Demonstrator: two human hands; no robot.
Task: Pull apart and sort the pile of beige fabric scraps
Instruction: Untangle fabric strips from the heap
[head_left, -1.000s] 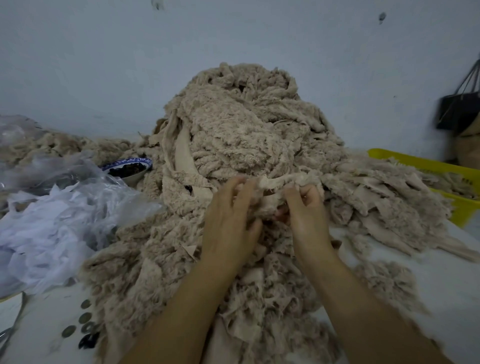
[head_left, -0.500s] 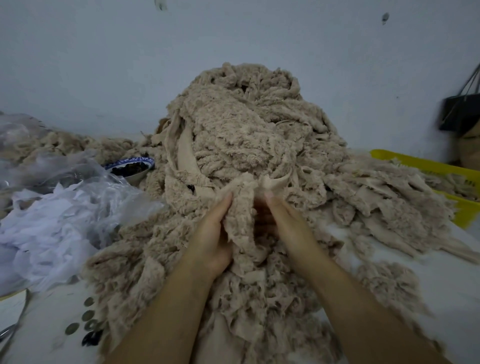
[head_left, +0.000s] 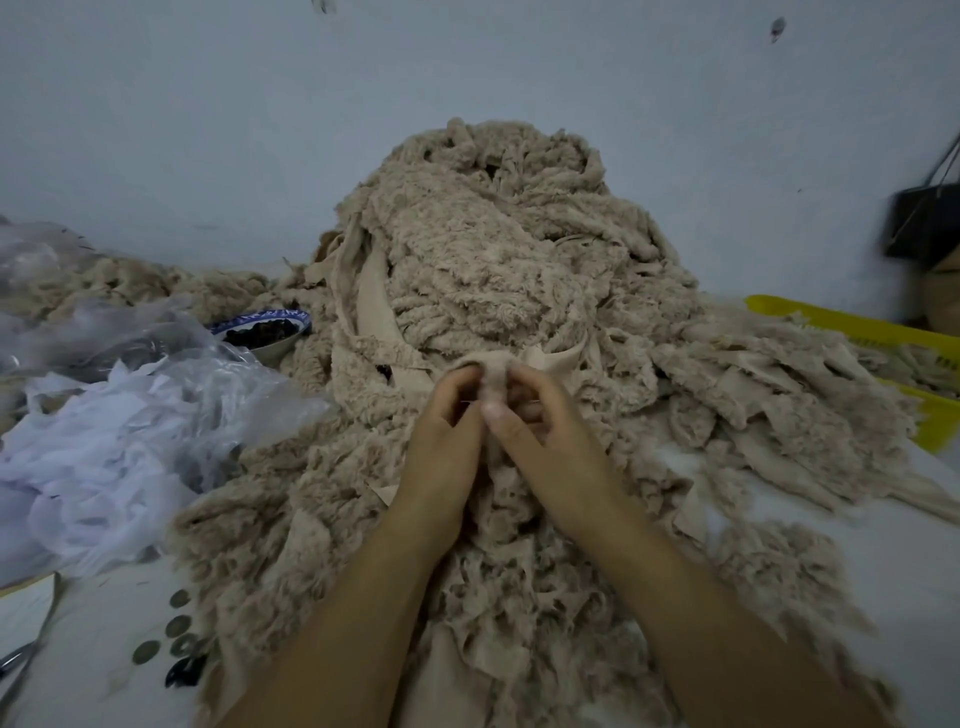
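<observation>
- Half a second ago the 2 hands stood flat, palms facing, pressing a fold of cloth between them. Now the fingers have curled in and both hands have closed together on 1 small piece.
- The left hand (head_left: 441, 441) grips the beige scrap (head_left: 492, 376) with curled fingers. The right hand (head_left: 553, 452) pinches the same scrap, its thumb laid across the front.
- The 2 hands touch each other, fingertips raised and wrists low. The forearms come in from the near edge of the table (head_left: 841, 551).
- The scrap rises from the front slope of the pile of beige fabric scraps (head_left: 498, 249). The pile fills the middle of the table and climbs toward the far edge by the wall.
- My reading: 1 piece has been singled out and is ready to be tugged free. The pile is still large, so the sorting looks barely begun.
- A yellow basket (head_left: 852, 327) holding some beige scraps sits at the right edge.
- A blue-rimmed bowl (head_left: 265, 332) and crumpled clear plastic (head_left: 114, 436) lie toward the left edge.
- A few coins (head_left: 176, 626) lie near the near-left corner.
</observation>
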